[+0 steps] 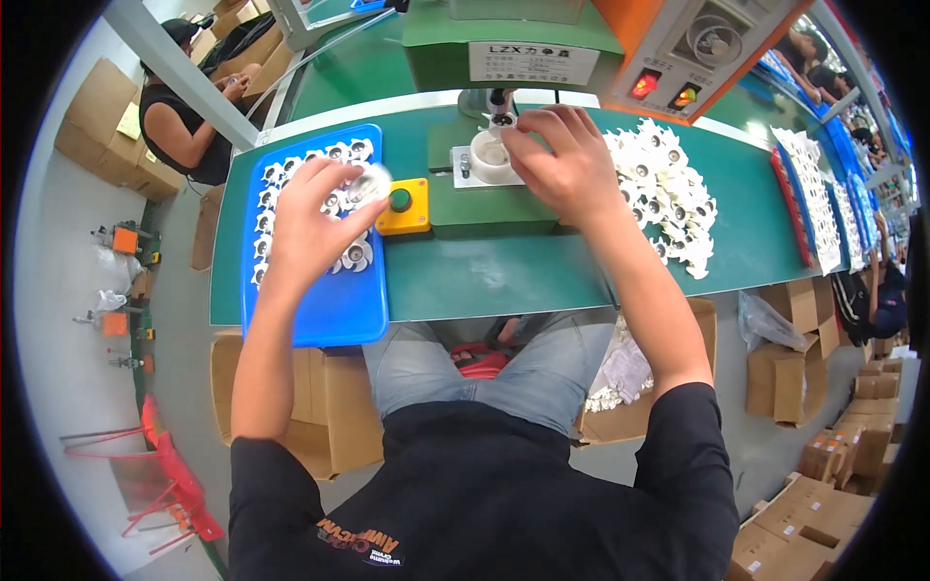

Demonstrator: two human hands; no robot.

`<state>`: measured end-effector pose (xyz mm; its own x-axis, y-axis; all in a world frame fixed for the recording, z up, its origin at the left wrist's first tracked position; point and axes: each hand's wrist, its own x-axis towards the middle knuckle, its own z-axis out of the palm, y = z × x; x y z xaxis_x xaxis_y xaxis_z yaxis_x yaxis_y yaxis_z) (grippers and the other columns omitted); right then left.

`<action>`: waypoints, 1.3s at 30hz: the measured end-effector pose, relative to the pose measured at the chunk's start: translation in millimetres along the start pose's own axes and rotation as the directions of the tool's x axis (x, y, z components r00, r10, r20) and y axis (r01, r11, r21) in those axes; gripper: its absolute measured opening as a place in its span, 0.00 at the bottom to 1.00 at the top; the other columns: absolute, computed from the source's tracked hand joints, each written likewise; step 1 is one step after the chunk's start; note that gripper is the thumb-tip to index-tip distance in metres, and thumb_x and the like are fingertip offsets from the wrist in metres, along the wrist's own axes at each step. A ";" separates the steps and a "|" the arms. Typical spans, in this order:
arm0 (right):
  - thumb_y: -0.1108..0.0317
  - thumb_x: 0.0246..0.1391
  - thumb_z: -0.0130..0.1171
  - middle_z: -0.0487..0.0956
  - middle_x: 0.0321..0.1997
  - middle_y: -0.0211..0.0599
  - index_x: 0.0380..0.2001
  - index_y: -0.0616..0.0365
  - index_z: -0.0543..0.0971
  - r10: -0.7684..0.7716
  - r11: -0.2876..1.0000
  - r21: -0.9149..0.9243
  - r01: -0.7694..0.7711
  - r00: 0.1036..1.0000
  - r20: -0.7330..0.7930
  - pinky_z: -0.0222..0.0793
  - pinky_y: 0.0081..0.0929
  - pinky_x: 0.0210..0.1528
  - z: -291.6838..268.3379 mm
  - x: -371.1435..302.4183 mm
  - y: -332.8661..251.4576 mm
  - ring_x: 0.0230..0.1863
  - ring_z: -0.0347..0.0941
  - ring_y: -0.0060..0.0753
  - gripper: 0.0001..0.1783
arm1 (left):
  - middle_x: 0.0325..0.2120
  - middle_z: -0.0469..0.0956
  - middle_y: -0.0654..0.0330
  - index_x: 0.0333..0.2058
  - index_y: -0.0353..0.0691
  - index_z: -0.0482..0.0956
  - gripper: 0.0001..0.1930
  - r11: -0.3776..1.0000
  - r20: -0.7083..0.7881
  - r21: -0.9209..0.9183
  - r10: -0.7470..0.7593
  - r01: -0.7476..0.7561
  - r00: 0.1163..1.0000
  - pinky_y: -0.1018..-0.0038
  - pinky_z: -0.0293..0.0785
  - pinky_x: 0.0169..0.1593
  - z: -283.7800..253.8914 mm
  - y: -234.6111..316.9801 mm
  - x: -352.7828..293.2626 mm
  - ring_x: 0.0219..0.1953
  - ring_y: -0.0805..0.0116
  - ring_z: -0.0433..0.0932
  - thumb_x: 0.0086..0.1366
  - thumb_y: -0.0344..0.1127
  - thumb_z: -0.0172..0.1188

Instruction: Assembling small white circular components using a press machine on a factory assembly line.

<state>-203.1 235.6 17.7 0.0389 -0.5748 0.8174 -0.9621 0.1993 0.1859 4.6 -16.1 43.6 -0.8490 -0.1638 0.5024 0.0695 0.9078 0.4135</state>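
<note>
My left hand [315,218] is over the blue tray [320,315], thumb and fingers closed on a white round piece [371,187] blurred by motion. Rows of small white impellers [356,254] with dark metal centres lie in that tray. At the green press, my right hand [570,165] has its fingers bent beside a white cup-shaped fixture [492,160] on a metal plate. A white impeller [502,122] shows at its fingertips, below the press head. The fingers partly cover the fixture's right side.
A yellow box with a green button [400,201] sits between tray and press. Right of the press lies a heap of white impellers [664,189]. An orange control box [678,58] with lit switches stands behind. Cardboard boxes [339,407] are below the table; a person [179,126] is at far left.
</note>
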 end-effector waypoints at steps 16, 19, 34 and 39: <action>0.82 0.39 0.72 0.78 0.37 0.38 0.35 0.57 0.84 0.145 0.989 -0.005 -0.149 0.973 -0.182 0.72 0.39 0.40 9.1 3.0 -18.5 0.36 0.76 0.44 0.17 | 0.36 0.79 0.54 0.36 0.35 0.86 0.24 0.783 0.012 0.455 -0.481 0.423 0.877 0.60 0.74 0.53 -82.2 -94.7 -172.6 0.45 0.53 0.77 0.51 0.50 0.80; 0.83 0.39 0.73 0.78 0.37 0.40 0.34 0.60 0.85 0.184 0.981 -0.033 -0.193 0.967 -0.177 0.73 0.37 0.38 -1.6 -6.7 -19.9 0.36 0.77 0.43 0.15 | 0.36 0.79 0.55 0.36 0.36 0.85 0.24 0.750 0.000 0.472 -0.526 0.463 0.851 0.60 0.75 0.53 -82.4 -98.0 -173.1 0.45 0.53 0.77 0.50 0.50 0.80; 0.77 0.47 0.70 0.79 0.40 0.40 0.39 0.57 0.83 0.434 0.901 -0.044 -0.432 0.900 0.039 0.71 0.40 0.44 -29.3 -94.7 -28.0 0.40 0.76 0.46 0.13 | 0.36 0.78 0.52 0.37 0.32 0.83 0.19 0.816 -0.082 0.460 -0.354 0.350 0.932 0.57 0.73 0.48 -56.5 -77.0 -131.2 0.43 0.49 0.76 0.59 0.43 0.76; 0.69 0.51 0.71 0.79 0.46 0.42 0.44 0.57 0.82 0.540 0.838 -0.164 -0.520 0.833 0.121 0.69 0.45 0.51 -31.9 -94.6 -33.6 0.47 0.75 0.50 0.16 | 0.37 0.76 0.50 0.50 0.34 0.85 0.20 0.977 0.118 0.210 -0.061 0.035 0.991 0.60 0.73 0.48 -0.2 -13.5 -58.5 0.43 0.50 0.76 0.64 0.41 0.72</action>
<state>-165.9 308.7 -48.5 -0.5203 -0.4670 0.7150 -0.7825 0.5961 -0.1801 53.5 -18.9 8.8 -0.9077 -0.1721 0.3827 -0.0717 0.9622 0.2627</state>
